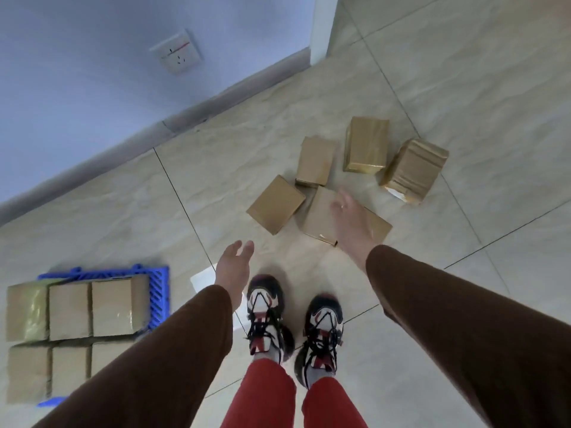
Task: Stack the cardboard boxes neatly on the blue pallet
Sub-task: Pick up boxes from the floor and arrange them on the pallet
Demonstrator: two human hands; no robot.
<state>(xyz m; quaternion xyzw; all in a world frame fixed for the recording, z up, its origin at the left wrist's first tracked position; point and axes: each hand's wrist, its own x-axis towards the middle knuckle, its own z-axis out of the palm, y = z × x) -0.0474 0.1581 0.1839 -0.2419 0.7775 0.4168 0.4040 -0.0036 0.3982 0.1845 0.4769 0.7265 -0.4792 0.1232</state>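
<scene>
Nearest cardboard box [321, 216] flat on the tile floor [463, 72] among four loose ones, probably light and stiff; best gripped at opposite side faces. Right hand [350, 222] spread just above it, left hand [233, 270] open, empty. Blue pallet [159, 296] well apart, already stacked

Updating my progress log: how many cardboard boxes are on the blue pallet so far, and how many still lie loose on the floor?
Brown cardboard boxes on the blue plastic pallet, top faces showing: 6
Brown cardboard boxes loose on the tiled floor: 5
Total: 11
</scene>
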